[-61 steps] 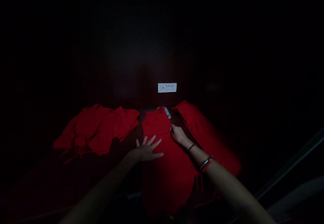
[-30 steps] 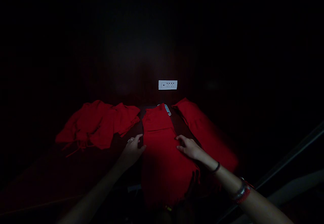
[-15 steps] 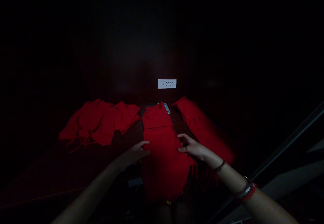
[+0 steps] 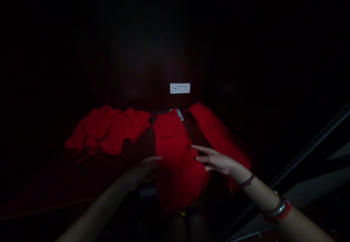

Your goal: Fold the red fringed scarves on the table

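A long red garment (image 4: 175, 154) lies flat on a dark surface in front of me, its far end near the wall. My left hand (image 4: 143, 169) rests at the garment's left edge, fingers stretched toward the cloth. My right hand (image 4: 214, 160) hovers at the right edge, fingers spread and pointing left, holding nothing I can see. Bracelets circle my right wrist (image 4: 276, 209). The lower end of the garment hangs toward me in shadow.
A crumpled red garment (image 4: 106, 131) lies to the left and another red piece (image 4: 216, 134) runs along the right. A white socket plate (image 4: 179, 88) sits on the dark wall behind. A small light-blue object (image 4: 179, 114) peeks out at the garment's far end. A pale rail (image 4: 308, 151) slants at right.
Both hands slid from the upper part of the middle garment down toward me along its edges. The right hand has lifted slightly and spread. The garment's near end looks shorter.
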`<state>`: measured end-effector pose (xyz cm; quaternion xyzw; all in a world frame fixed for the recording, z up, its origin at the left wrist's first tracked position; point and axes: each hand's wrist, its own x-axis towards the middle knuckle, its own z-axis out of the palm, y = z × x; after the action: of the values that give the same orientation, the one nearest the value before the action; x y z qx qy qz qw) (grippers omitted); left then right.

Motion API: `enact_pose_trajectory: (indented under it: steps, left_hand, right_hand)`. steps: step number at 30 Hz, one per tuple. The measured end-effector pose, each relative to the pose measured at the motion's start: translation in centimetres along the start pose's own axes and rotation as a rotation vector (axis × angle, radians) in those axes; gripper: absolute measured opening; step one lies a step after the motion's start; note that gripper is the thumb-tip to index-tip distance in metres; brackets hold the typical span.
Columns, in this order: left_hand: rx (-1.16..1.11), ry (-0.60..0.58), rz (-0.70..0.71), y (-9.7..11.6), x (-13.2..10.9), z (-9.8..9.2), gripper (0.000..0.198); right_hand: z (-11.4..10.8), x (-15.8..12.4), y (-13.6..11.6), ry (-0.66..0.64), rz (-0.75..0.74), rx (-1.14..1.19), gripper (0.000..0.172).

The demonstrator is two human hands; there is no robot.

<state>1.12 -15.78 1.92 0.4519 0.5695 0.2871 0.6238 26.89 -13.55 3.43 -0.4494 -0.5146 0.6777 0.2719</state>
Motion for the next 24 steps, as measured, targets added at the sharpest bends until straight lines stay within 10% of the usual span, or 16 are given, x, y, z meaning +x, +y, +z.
enact_pose_trajectory:
  steps: [5, 18, 24]
  left_hand:
    - [0.033, -0.052, -0.016, -0.2, -0.7, 0.0, 0.055]
    - [0.684, 0.302, 0.320, 0.4, 3.9, -0.6, 0.035]
    - [0.635, 0.334, 0.248, 0.9, 5.9, -1.4, 0.028]
  right_hand:
    - [-0.6, -1.1, 1.5, -0.079, 0.007, -0.029, 0.080]
    - [-1.0, 2.8, 0.1, 0.224, -0.386, -1.204, 0.031]
    - [-0.5, 7.1, -0.8, 0.421, -0.199, -1.249, 0.041]
